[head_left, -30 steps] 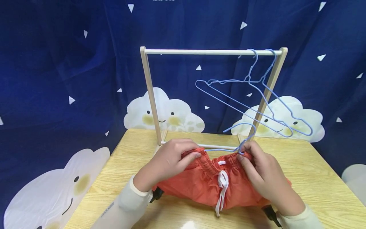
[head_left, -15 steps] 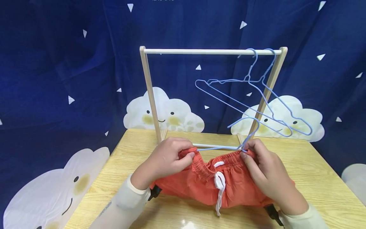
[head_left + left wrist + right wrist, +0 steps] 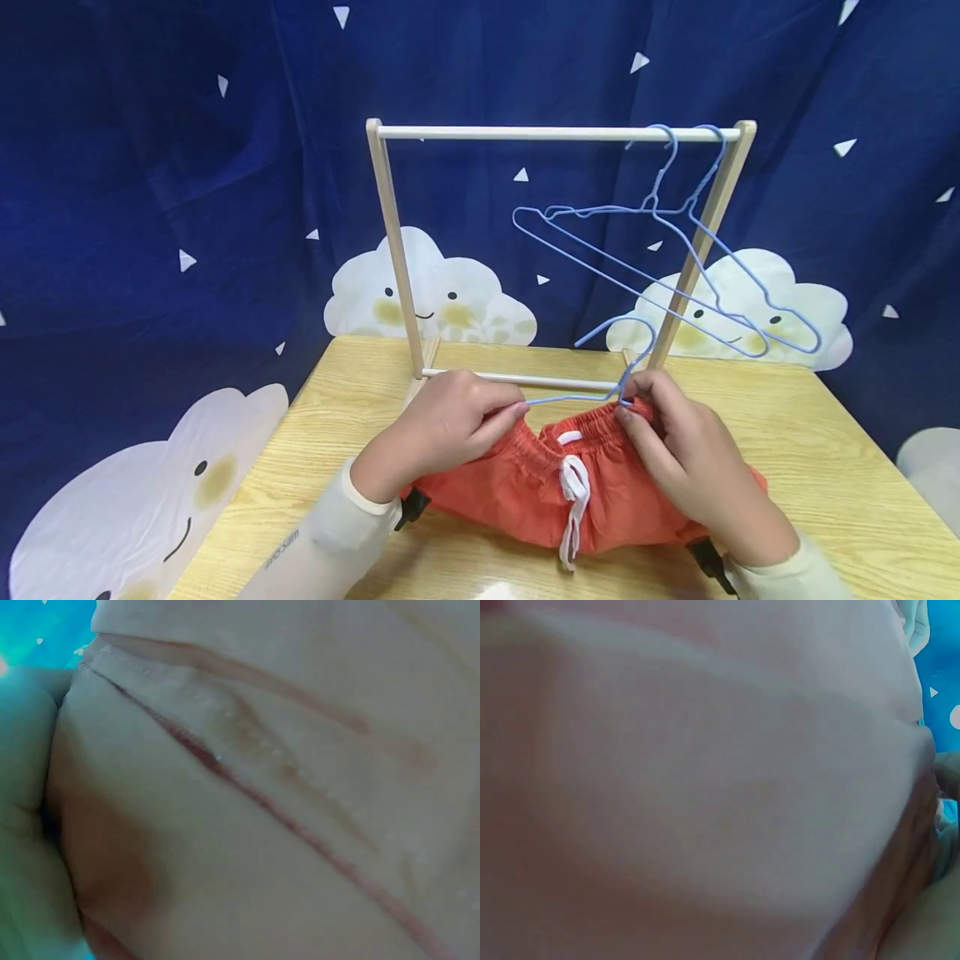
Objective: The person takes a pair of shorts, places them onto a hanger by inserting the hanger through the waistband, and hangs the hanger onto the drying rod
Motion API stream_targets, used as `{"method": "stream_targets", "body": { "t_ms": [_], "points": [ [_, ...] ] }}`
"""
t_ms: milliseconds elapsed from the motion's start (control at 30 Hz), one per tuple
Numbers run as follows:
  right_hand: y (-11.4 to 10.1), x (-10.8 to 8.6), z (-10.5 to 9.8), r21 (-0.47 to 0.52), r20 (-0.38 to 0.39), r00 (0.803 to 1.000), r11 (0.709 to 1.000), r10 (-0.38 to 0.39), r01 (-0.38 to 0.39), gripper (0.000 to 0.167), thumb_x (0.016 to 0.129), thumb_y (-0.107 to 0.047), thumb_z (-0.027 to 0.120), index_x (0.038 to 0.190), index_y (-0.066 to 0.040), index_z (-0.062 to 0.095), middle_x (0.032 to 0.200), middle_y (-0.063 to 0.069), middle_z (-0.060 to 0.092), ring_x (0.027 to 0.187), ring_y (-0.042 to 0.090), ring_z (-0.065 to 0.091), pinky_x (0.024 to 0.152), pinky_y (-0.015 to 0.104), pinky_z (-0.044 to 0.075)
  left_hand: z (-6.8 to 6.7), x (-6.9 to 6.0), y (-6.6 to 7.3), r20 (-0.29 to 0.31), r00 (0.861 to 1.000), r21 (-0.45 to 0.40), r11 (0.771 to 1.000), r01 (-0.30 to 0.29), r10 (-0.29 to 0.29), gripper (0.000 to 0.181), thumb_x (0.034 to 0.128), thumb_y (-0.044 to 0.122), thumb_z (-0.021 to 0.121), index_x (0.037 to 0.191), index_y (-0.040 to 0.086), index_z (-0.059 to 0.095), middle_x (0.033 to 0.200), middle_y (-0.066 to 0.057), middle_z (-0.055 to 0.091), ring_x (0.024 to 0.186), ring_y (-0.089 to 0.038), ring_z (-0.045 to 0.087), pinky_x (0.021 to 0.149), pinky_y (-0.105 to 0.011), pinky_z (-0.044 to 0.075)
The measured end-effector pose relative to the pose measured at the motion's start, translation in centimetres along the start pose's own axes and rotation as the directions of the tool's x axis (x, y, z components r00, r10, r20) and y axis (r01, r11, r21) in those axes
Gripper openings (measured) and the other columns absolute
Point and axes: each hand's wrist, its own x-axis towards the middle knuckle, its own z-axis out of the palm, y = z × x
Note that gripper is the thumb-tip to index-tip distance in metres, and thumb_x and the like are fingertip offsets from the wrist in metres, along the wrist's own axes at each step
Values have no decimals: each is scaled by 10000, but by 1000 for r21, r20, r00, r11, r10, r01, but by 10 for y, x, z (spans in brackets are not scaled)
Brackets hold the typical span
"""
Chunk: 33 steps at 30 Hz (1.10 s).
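Observation:
Orange-red shorts [image 3: 517, 492] with a gathered waistband and a tied white drawstring [image 3: 575, 483] hang between both hands in the head view. My left hand [image 3: 450, 421] pinches the waistband at its left end, where one arm of a blue wire hanger [image 3: 566, 400] runs to the fingertips. The right hand [image 3: 686, 450] grips the waistband's right side, thumb in front, close against the hanger's neck. Its hook rises above the waistband and points left. The hanger's right arm is hidden by the hand and cloth. In both wrist views, pale, blurred cloth [image 3: 262, 825] fills most of the picture.
A small wooden rack [image 3: 395, 242] with a white top rail [image 3: 517, 133] stands at the back of the wooden table [image 3: 817, 467]. Two blue hangers [image 3: 652, 208] hang at the rail's right end. A dark blue curtain [image 3: 187, 167] with clouds lies behind.
The hanger's hook went slightly right and up, then back left and down. My left hand moved left, then back right; its fingertips now meet the hanger's arm. The shorts shifted with the hands.

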Motion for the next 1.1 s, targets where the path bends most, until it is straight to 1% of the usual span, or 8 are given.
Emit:
{"method": "stream_targets", "body": {
  "t_ms": [100,167,267,500,567,800,933,1100],
  "points": [
    [1,1,1,23,-16,1000,1000,-13,14,322,920,38,761,1160,-141,641,806,-145,557,665,14,465,626,150,368,-2,0,0,-33,999,52,998,-33,34,316,1054,196,660,749,203,582,582,148,377,516,-4,331,520,-185,274],
    [2,1,1,28,-27,999,999,-23,24,332,906,45,770,1162,-126,646,801,-146,553,656,2,448,613,145,360,-5,-1,-1,-54,998,72,997,-38,42,285,1045,185,673,767,195,612,585,141,396,516,-6,336,513,-174,270],
    [5,2,1,17,-42,999,999,-33,34,341,889,49,784,1159,-109,649,771,-147,527,633,-8,414,590,146,342,-10,-3,-5,-91,995,77,996,-36,43,243,1031,158,688,791,178,648,588,131,420,518,-11,349,509,-166,269],
    [8,2,-5,-7,-46,999,1000,4,-5,334,898,34,790,1160,-116,647,785,-139,560,625,8,427,594,144,349,-22,-7,-14,-167,985,102,994,-33,50,234,1013,133,676,784,173,642,592,118,431,528,-18,360,502,-184,274],
    [9,2,-6,-19,-43,999,1000,13,-14,334,901,28,789,1163,-121,645,799,-135,569,636,13,438,604,143,354,-25,-8,-16,-182,982,107,994,-32,52,224,1009,133,676,789,174,652,594,117,443,526,-21,367,496,-187,278],
    [15,3,-13,-35,-41,999,999,2,-4,313,894,26,785,1137,-119,651,832,-119,602,657,33,461,635,155,371,-30,-9,-22,-217,974,98,995,-38,58,220,1003,115,663,788,164,669,621,101,521,521,-31,407,495,-194,323],
    [17,3,-16,-29,-45,999,1000,-5,4,316,886,31,790,1133,-117,660,815,-121,571,653,29,447,633,151,361,-33,-10,-23,-228,972,93,995,-30,50,214,1001,114,654,795,163,687,637,96,556,524,-35,434,500,-204,353],
    [19,4,-18,-39,-41,999,999,4,-5,327,884,33,797,1144,-112,660,845,-116,608,662,28,472,628,150,382,-36,-12,-25,-248,967,88,996,-30,51,207,1009,118,645,814,159,705,659,89,599,538,-38,465,516,-217,398]
  ]
}}
